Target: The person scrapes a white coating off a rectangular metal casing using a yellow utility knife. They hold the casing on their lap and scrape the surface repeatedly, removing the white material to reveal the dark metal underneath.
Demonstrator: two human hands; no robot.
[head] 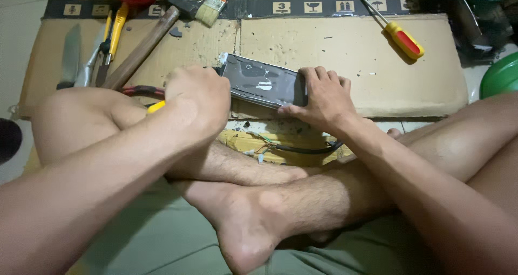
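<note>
Lying on the cardboard sheet (350, 64) are one dark flat metal box (264, 82), one screwdriver (402, 36), one paintbrush (212, 4), one hammer (145, 43), one pair of pliers (111, 43), and two hands are showing.

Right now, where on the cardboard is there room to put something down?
Free: the flattened brown cardboard between the dark rectangular metal box and the red-and-yellow screwdriver. Crowded: upper left, around the wooden-handled hammer and orange paintbrush.

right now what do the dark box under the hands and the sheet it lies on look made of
The dark box looks like grey metal, possibly aluminium: a smooth, slightly glossy face with pale smears and reflections; it could also be painted. The sheet under it is brown corrugated cardboard, matt, scuffed, with creases and printed handling symbols. The right hand steadies the box.
</note>
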